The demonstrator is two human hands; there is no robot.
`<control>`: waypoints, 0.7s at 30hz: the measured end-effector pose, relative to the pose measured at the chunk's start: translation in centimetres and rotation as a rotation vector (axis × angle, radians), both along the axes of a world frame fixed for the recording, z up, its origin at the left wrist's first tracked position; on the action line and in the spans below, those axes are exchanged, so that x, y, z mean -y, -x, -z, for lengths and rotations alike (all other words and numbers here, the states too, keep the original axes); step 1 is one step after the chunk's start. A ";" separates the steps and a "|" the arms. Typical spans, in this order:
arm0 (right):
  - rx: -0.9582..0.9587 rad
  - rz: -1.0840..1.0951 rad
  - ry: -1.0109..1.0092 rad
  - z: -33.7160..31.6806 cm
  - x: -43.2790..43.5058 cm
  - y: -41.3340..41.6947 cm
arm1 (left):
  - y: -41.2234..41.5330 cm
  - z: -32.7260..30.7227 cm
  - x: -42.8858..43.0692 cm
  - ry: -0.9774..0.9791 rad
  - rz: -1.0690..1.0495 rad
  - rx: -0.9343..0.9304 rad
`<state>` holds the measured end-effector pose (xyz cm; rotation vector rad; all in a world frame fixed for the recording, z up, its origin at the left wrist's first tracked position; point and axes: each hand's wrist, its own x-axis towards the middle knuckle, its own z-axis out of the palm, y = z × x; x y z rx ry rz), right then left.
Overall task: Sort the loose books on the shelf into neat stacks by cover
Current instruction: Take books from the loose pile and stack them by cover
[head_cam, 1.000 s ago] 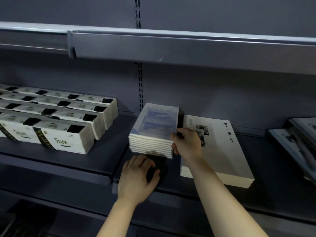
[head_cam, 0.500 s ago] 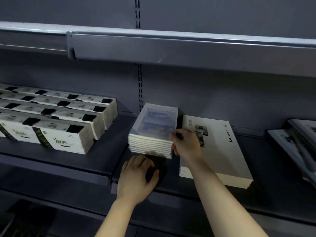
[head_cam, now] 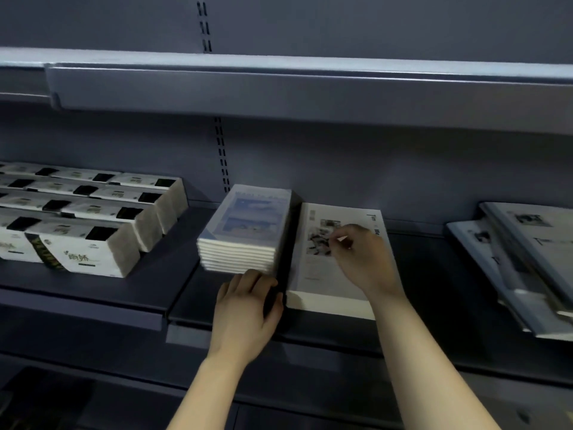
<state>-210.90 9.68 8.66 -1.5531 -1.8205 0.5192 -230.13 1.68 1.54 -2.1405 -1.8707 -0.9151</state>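
Note:
A neat stack of blue-cover books (head_cam: 248,231) stands on the dark shelf (head_cam: 434,290) near the middle. Right beside it lies a thicker stack of white-cover books (head_cam: 310,274) with small photos and black lettering. My left hand (head_cam: 245,308) rests palm down on the shelf, its fingertips against the front edge of the blue stack, holding nothing. My right hand (head_cam: 362,259) hovers over the white stack's cover with loosely curled fingers and nothing in them. Loose books (head_cam: 527,259) with grey-white covers lie skewed and overlapping at the far right.
Rows of white tissue packs (head_cam: 93,231) fill the adjoining shelf section to the left. An upper shelf (head_cam: 279,85) overhangs close above. Bare shelf lies between the white stack and the loose books. A lower shelf level shows dimly below.
My right hand has let go of the blue stack's right side and moved right, over the white stack. The left hand stays in front of the blue stack.

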 end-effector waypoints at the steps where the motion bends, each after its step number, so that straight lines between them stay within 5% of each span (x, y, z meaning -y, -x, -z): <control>1: 0.015 0.017 -0.012 -0.2 0.2 -1.1 | -0.8 -0.1 0.1 -0.011 -0.004 -0.003; 11: 0.055 0.136 -0.116 -4.0 3.2 -15.7 | -11.6 -1.6 1.3 -0.115 -0.169 0.016; 21: 0.134 0.323 -0.074 -4.8 4.9 -29.5 | -24.3 -1.3 2.3 -0.007 0.061 -0.020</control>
